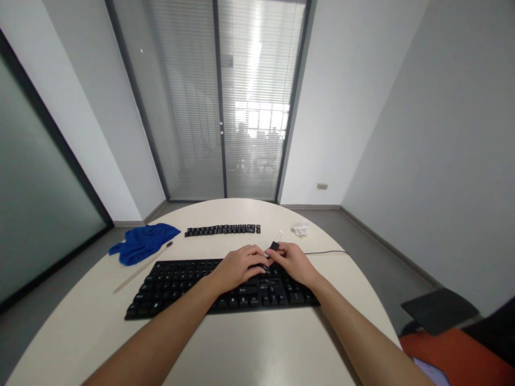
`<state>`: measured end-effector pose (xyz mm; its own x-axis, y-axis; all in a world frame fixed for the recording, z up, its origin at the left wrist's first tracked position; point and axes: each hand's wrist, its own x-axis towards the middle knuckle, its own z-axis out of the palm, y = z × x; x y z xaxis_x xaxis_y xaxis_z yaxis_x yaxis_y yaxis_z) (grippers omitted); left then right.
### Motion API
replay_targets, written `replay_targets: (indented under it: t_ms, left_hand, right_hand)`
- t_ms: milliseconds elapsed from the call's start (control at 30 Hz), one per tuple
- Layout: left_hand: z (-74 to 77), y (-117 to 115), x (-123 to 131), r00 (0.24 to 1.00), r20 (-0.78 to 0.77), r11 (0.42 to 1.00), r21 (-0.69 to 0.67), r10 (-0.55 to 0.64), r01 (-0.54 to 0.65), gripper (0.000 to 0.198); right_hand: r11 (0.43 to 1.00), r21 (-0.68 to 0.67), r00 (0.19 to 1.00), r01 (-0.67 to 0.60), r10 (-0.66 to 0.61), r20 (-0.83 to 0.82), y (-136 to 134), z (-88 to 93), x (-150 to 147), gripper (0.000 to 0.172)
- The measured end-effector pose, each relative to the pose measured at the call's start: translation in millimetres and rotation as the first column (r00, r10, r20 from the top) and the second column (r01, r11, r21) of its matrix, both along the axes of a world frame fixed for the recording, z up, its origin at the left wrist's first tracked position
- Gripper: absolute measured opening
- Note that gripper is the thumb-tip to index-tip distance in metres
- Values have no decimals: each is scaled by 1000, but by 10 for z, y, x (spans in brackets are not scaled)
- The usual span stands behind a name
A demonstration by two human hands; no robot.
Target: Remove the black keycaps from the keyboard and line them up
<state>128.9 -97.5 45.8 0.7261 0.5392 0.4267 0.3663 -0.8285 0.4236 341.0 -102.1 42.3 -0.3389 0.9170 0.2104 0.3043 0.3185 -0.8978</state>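
Note:
A black keyboard point(173, 284) lies across the table in front of me. Over its right half, my right hand point(295, 262) pinches a wire keycap puller by its black handle point(274, 246), the thin wire loops pointing away from me. Close beside it, my left hand point(241, 265) rests on the keys, fingers curled together near the upper right key group. What lies under those fingertips is mostly hidden; a small dark piece shows there. Beyond the keyboard stands a row of loose black keycaps point(223, 230).
A blue cloth point(145, 242) lies at the left, with a thin brush point(142, 267) beside it. Crumpled white tissue point(300, 230) sits at the far right. The keyboard's cable point(328, 252) runs to the right table edge. An orange chair point(454, 354) stands at the right.

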Motion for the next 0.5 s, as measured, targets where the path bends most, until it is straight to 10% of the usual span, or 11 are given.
replay_targets:
  t_ms: [500]
  left_hand:
    - [0, -24, 17, 999, 33, 997, 67, 34, -36, 18]
  right_hand:
    - [999, 49, 998, 14, -11, -68, 4, -10, -10, 38]
